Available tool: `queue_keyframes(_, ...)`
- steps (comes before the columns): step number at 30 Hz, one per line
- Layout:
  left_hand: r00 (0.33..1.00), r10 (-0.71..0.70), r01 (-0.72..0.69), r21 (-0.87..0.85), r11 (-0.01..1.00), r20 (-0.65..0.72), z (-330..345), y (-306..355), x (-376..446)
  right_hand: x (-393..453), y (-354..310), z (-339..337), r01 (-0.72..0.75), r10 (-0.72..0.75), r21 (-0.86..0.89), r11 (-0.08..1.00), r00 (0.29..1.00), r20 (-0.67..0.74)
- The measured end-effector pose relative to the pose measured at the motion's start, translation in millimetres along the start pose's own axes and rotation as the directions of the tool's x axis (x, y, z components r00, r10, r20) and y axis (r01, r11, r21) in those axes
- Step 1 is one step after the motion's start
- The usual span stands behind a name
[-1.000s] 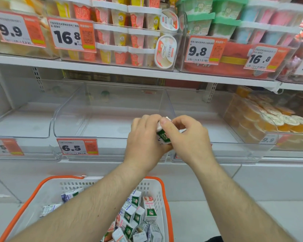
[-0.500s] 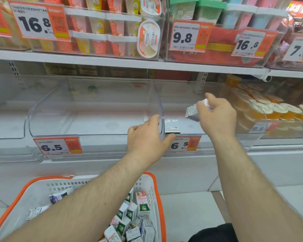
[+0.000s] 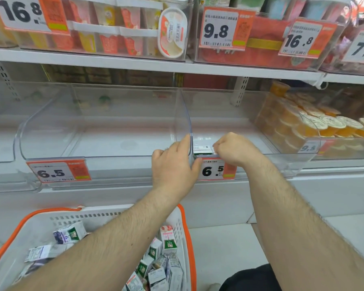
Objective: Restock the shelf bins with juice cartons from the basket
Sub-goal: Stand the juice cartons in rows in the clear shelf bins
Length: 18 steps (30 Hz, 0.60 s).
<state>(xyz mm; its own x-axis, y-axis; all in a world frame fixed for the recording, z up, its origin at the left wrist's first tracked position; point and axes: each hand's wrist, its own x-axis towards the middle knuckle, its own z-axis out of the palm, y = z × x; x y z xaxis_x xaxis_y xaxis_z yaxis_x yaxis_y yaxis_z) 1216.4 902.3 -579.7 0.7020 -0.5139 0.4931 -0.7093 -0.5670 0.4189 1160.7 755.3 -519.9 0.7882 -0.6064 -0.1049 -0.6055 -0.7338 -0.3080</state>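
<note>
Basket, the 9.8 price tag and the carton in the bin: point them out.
basket (image 3: 188, 232): head view, orange rim on its right side.
9.8 price tag (image 3: 216, 30): head view, printed digits.
carton (image 3: 202, 149): head view, its white top face.

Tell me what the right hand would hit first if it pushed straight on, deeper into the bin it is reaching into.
The right hand looks clear ahead: beyond it lies only the bare floor of the clear bin, until the bin's back wall. The carton sits to its left, out of that line, though depth is hard to judge.
</note>
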Motion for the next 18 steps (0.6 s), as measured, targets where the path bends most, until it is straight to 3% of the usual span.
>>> queue_keyframes(3, 1.000, -0.002, 0.002, -0.002, 1.000, 0.007, 1, -1, 1, -1, -1, 1, 0.015, -0.014, -0.092, 0.996, 1.000, 0.008)
queue_keyframes(13, 0.991, 0.094, -0.090, -0.047, 0.995, 0.097, -12, -5, -5, -10, 6, -2, -0.066, 0.070, 0.069, 0.995, 0.996, -0.057)
queue_keyframes(16, 0.987, 0.141, -0.128, -0.166, 0.978, 0.072, -18, -6, -13, -19, 8, -4, -0.068, 0.113, 0.201, 0.977, 0.969, -0.220)
queue_keyframes(18, 0.982, 0.190, -0.187, -0.202, 0.961, -0.005, -19, -11, -22, -27, 2, -5, 0.047, 0.103, 0.318, 0.947, 0.892, -0.440)
